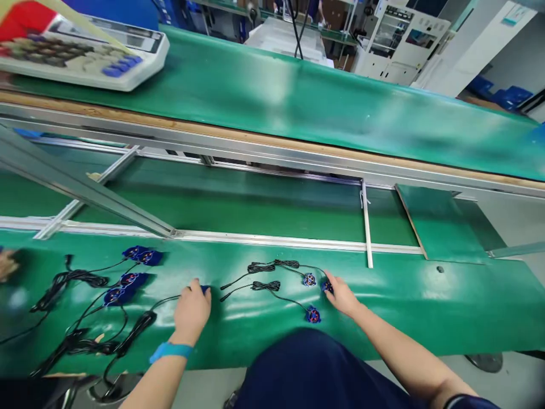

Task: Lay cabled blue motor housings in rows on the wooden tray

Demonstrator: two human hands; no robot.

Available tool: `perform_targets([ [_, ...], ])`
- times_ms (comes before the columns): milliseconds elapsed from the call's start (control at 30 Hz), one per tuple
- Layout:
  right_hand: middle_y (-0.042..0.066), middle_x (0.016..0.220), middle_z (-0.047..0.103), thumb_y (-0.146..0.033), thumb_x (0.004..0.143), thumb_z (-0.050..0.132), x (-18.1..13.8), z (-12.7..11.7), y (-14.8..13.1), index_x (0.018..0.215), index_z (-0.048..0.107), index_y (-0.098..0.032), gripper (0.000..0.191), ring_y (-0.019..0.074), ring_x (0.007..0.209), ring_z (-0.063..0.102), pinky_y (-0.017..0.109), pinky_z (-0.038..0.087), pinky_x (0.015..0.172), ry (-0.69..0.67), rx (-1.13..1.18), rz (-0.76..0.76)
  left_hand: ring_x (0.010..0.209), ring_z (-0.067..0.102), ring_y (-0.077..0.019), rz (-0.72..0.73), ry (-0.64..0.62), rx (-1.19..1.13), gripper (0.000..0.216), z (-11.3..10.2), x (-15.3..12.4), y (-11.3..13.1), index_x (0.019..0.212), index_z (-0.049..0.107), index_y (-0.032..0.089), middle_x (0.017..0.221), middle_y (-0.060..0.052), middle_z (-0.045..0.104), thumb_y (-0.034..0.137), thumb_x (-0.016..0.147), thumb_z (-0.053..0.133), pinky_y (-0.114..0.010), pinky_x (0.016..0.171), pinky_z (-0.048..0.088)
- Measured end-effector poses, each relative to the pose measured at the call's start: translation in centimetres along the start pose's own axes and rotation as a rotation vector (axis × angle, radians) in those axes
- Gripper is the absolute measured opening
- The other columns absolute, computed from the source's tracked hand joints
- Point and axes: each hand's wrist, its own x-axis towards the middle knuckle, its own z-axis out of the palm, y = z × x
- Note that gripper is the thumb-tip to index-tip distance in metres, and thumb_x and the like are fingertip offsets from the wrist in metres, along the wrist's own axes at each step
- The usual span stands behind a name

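My left hand [191, 311], with a blue band at the wrist, is closed around a dark blue part [205, 289]; its black cable runs off to the left. My right hand [342, 294] has its fingers closed on a small round blue part [327, 286] with a thin black cable. Between the hands lie two similar round parts, one with a silvery centre [309, 279] and one with a red centre [313, 314]. Their bundled black cables [266, 286] stretch leftward. Left of my left hand sit several paired blue parts [133, 280] with coiled black cables [142, 324].
Everything lies on a green bench mat [392, 318]. A metal strut [106, 193] slants down at the left, and a raised green shelf [238, 79] runs across behind. A white tray of parts [140, 62] stands on it. Another person's hand [7, 264] shows at the left edge.
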Motion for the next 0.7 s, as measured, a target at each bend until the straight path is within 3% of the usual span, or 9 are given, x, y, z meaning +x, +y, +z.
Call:
perform_targets([
  [67, 0.017, 0.122, 0.061, -0.02, 0.092, 0.048, 1.4, -1.1, 0.9, 0.154, 0.03, -0.009, 0.066, 0.0259, 0.116, 0.054, 0.04, 0.044, 0.106, 0.03, -0.03, 0.008, 0.091, 0.066, -0.031, 0.08, -0.016, -0.041, 0.054, 0.5, -4.9, 2.1, 0.143, 0.033, 0.004, 0.112, -0.021, 0.06, 0.035, 0.1, 0.031, -0.039, 0.077, 0.051],
  [167, 0.02, 0.134, 0.054, -0.018, 0.091, 0.046, 3.7, -2.0, 0.8, 0.153, 0.034, -0.009, 0.063, 0.0277, 0.121, 0.051, 0.042, 0.041, 0.108, 0.042, -0.122, -0.044, 0.091, 0.067, -0.0269, 0.198, -0.142, -0.121, 0.055, 1.4, -12.2, 6.1, 0.149, 0.03, 0.01, 0.117, -0.018, 0.061, 0.028, 0.098, 0.037, -0.036, 0.077, 0.053],
  [267, 0.021, 0.157, 0.03, -0.01, 0.086, 0.047, 5.1, -2.2, -0.6, 0.153, 0.037, -0.015, 0.068, 0.0319, 0.127, 0.048, 0.046, 0.04, 0.107, -0.012, -0.238, -0.174, 0.1, 0.066, -0.0244, 0.325, -0.273, -0.166, 0.064, 2.2, -17.2, 10.8, 0.154, 0.027, 0.017, 0.12, -0.014, 0.062, 0.017, 0.093, 0.046, -0.034, 0.085, 0.053],
  [367, 0.017, 0.167, 0.003, -0.005, 0.079, 0.052, 5.5, -2.3, -2.0, 0.155, 0.034, -0.02, 0.079, 0.0373, 0.129, 0.046, 0.051, 0.043, 0.102, -0.076, -0.336, -0.328, 0.108, 0.064, -0.0252, 0.451, -0.35, -0.178, 0.079, 2.8, -18.8, 15.5, 0.157, 0.022, 0.021, 0.123, -0.012, 0.062, 0.01, 0.086, 0.056, -0.036, 0.096, 0.051],
  [433, 0.014, 0.168, -0.005, -0.004, 0.078, 0.053, 5.5, -2.4, -2.5, 0.156, 0.031, -0.022, 0.083, 0.0405, 0.136, 0.038, 0.053, 0.044, 0.102, -0.09, -0.382, -0.416, 0.107, 0.064, -0.0267, 0.502, -0.368, -0.159, 0.085, 3.0, -18.9, 18.0, 0.159, 0.018, 0.022, 0.122, -0.013, 0.062, 0.009, 0.085, 0.058, -0.038, 0.096, 0.052],
  [567, 0.015, 0.168, -0.001, -0.011, 0.084, 0.057, 5.3, -2.8, -2.2, 0.154, 0.034, -0.02, 0.075, 0.0416, 0.142, 0.029, 0.057, 0.041, 0.106, -0.097, -0.394, -0.527, 0.1, 0.067, -0.0285, 0.485, -0.342, -0.126, 0.088, 3.4, -18.9, 20.8, 0.159, 0.019, 0.023, 0.123, -0.017, 0.059, 0.017, 0.085, 0.066, -0.039, 0.088, 0.056],
  [700, 0.018, 0.167, 0.002, -0.028, 0.088, 0.063, 4.7, -2.3, -1.1, 0.146, 0.047, -0.02, 0.061, 0.0414, 0.146, 0.024, 0.059, 0.039, 0.107, -0.032, -0.33, -0.536, 0.098, 0.066, -0.0324, 0.369, -0.301, -0.133, 0.095, 3.5, -19.4, 21.9, 0.158, 0.022, 0.027, 0.125, -0.02, 0.056, 0.043, 0.08, 0.075, -0.042, 0.084, 0.057],
])
